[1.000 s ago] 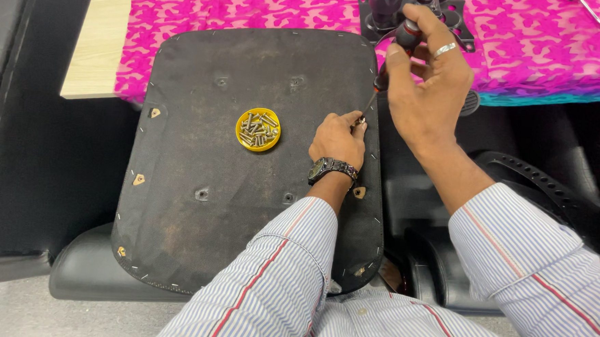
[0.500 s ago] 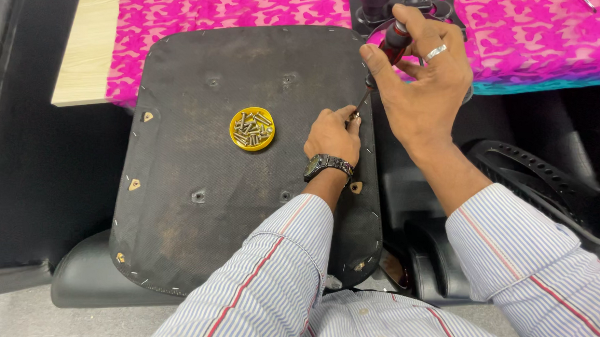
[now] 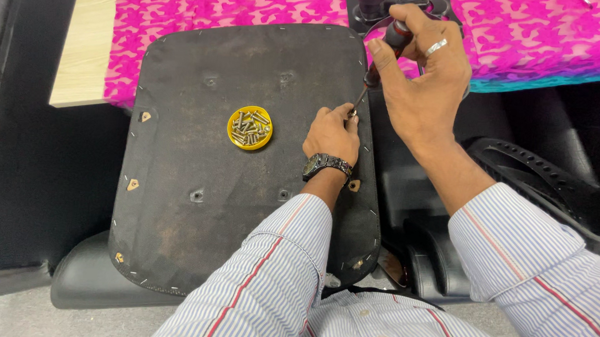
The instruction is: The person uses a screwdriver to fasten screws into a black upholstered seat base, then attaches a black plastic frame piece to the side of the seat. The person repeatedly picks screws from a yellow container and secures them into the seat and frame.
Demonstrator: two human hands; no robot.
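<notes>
Screwdriver [image 3: 381, 60] in right hand [image 3: 420, 93]; left hand [image 3: 332, 132] steadies tip; screw dish [image 3: 250, 127] nr.

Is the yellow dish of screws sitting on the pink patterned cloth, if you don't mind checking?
No, the yellow dish rests on the dark seat panel, left of the left hand, while the pink cloth lies beyond the panel.

Looked like a small furniture repair or assembly workshop, office-chair work. Landmark: upturned chair seat base [image 3: 246, 159], black fabric underside stapled round the edge, with bare mounting holes. On its middle sat a yellow lid [image 3: 250, 127] full of loose screws. Beyond its far edge was a bench under pink patterned cloth [image 3: 526, 37]. Right of it lay black plastic chair parts [image 3: 552, 188]; left, black padded cushions [image 3: 33, 175].
</notes>
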